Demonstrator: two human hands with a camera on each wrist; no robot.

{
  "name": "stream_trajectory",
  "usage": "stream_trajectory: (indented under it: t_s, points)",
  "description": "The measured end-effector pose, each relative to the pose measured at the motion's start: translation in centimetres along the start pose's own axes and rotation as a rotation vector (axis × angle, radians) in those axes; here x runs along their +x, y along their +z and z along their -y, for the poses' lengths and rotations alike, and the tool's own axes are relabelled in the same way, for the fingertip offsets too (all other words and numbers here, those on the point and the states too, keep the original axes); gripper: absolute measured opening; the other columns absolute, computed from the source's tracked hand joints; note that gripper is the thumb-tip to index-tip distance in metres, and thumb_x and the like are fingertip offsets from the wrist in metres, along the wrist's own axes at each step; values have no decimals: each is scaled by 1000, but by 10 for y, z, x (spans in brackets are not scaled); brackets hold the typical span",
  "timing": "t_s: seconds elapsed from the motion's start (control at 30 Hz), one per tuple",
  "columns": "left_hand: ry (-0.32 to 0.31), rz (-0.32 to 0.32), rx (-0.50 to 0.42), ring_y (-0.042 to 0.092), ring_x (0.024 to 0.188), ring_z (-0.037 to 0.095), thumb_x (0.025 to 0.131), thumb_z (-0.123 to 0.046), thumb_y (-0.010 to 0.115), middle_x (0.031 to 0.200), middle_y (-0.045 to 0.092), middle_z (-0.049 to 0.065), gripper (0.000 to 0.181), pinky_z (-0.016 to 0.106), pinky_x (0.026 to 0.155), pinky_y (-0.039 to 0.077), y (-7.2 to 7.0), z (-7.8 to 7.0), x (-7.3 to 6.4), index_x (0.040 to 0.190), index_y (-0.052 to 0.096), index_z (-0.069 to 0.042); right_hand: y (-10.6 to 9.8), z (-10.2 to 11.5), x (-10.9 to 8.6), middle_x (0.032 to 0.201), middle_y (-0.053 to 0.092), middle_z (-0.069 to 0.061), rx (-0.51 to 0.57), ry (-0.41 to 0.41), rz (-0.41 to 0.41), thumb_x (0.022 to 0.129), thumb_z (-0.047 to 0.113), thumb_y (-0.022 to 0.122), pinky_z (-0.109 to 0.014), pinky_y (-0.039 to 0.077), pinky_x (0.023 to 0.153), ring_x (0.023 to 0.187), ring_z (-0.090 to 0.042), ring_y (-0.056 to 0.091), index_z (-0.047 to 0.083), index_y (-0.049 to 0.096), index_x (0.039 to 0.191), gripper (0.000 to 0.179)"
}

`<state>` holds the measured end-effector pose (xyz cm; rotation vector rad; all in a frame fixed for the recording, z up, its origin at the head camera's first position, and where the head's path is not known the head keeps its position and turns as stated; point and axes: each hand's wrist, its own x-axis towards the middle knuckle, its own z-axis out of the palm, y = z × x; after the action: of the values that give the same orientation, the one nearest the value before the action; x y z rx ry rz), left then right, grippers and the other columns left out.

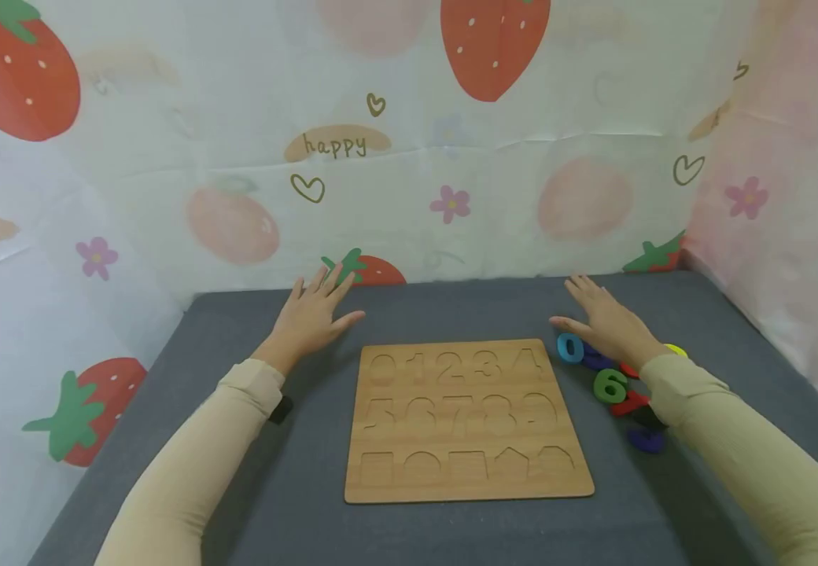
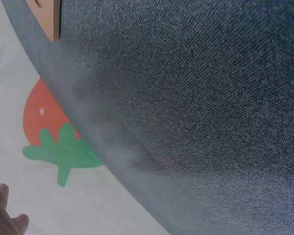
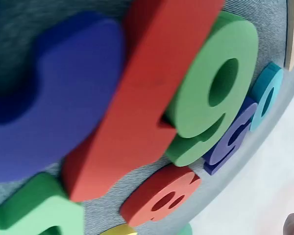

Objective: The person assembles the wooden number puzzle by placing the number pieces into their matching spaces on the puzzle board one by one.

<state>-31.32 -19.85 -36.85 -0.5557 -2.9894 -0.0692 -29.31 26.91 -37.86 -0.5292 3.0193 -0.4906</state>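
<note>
My left hand (image 1: 313, 314) hovers over the far left of the table with its fingers spread; some of its fingertips (image 2: 4, 193) show in the left wrist view. On the far right my right hand (image 1: 610, 322) is held out flat, fingers straight, above several coloured number pieces. Neither hand holds anything. Between the forearms lies a wooden puzzle board (image 1: 480, 444) with recesses for digits and a row of shapes. Near its right edge are a light blue 0 (image 1: 561, 348), a green 6 (image 1: 600, 385) and a red piece (image 3: 137, 88). The right sleeve hides part of the pile.
A dark blue piece (image 3: 78, 88), a red 8 (image 3: 142, 198), a purple piece (image 3: 217, 156) and a green piece (image 3: 34, 210) lie in the same pile. The grey cloth-covered table (image 1: 451, 534) meets a strawberry-printed curtain (image 1: 416, 220) at the back and sides.
</note>
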Motion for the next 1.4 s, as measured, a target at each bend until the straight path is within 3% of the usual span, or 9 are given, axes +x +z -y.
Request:
stream_trajectory:
  t_s: [0.5, 0.77, 1.4]
  points:
    - [1, -12, -10, 5, 155, 35, 100, -55, 47, 168, 10, 12, 76, 63, 124, 4, 2, 6, -12, 161, 18, -19, 4, -2, -14, 166, 3, -23, 50, 22, 32, 101, 53, 49, -68, 14, 118, 151, -46, 8, 2, 12, 159, 86]
    - [26, -8, -15, 4, 156, 34, 100, -56, 47, 169, 9, 10, 76, 61, 124, 4, 7, 2, -14, 161, 19, -19, 4, -5, -24, 165, 7, -24, 26, 21, 36, 100, 53, 50, -71, 15, 116, 150, -50, 10, 2, 17, 159, 84]
    - [24, 10, -12, 10, 155, 35, 99, -56, 50, 168, 14, 11, 76, 63, 123, 8, 12, 1, -37, 160, 24, -18, 13, 0, -31, 162, 15, -29, 20, 13, 85, 95, 55, 59, -72, 16, 115, 146, -55, 13, -2, 26, 155, 90]
